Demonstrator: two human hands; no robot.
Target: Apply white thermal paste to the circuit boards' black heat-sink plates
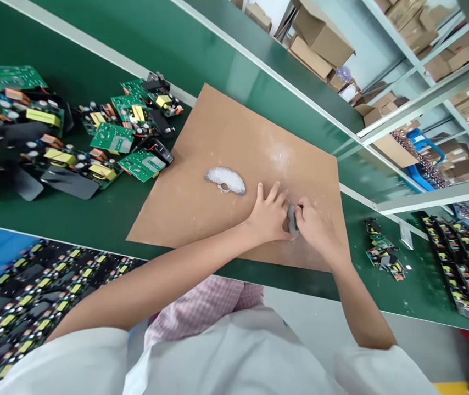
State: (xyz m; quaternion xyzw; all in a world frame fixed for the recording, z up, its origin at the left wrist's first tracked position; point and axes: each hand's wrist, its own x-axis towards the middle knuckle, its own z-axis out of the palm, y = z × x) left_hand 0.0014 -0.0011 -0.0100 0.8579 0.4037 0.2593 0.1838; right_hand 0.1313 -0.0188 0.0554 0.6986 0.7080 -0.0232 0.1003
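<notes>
My left hand (pixel 268 215) and my right hand (pixel 316 226) meet over a brown cardboard sheet (pixel 201 181) on the green table. Both pinch a small grey part (pixel 292 218) between their fingertips; most of it is hidden by the fingers. To the left of my hands, a blob of white paste (pixel 225 179) lies smeared in a half-moon on the cardboard. A fainter white smudge (pixel 280 154) marks the sheet farther back.
A heap of green circuit boards (pixel 94 137) with black covers lies at the left. A few more boards (pixel 383 255) sit right of the cardboard. Trays of boards (pixel 32 291) stand at lower left and at far right (pixel 461 274). Shelves with cartons rise behind.
</notes>
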